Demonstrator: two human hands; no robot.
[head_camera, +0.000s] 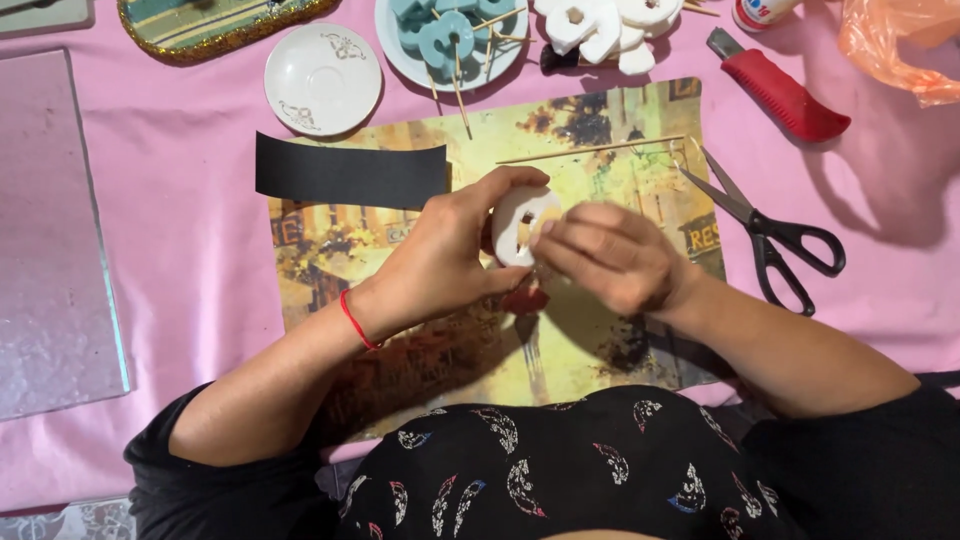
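At the bottom of the frame a black patterned garment is seen, from which both forearms reach up toward the middle. The left hand (450, 255), with a red cord at the wrist, is closed around a white, rounded foam-like shape with a cut-out hole (520, 225), which is held upright at the centre of the frame, above a yellow-brown printed placemat (600, 130). The right hand (605, 255) is curled just to the right of the shape, its fingertips pressed against the lower right edge; whether anything small is pinched in it cannot be told. Both hands are equally near, the shape lying between them, its flat face turned toward the camera.

A black curved paper strip (350, 172) lies on the mat's upper left corner. A thin wooden skewer (590, 150) lies lengthwise across the mat's upper part. Black-handled scissors (765, 225) rest at the right, blades pointing up-left. Farther up, a white saucer (322, 78), a plate of blue shapes on sticks (450, 35), more white shapes (600, 25) and a red-handled cutter (775, 90) are set on the pink tablecloth (190, 260). An orange plastic bag (900, 45) occupies the upper right corner.
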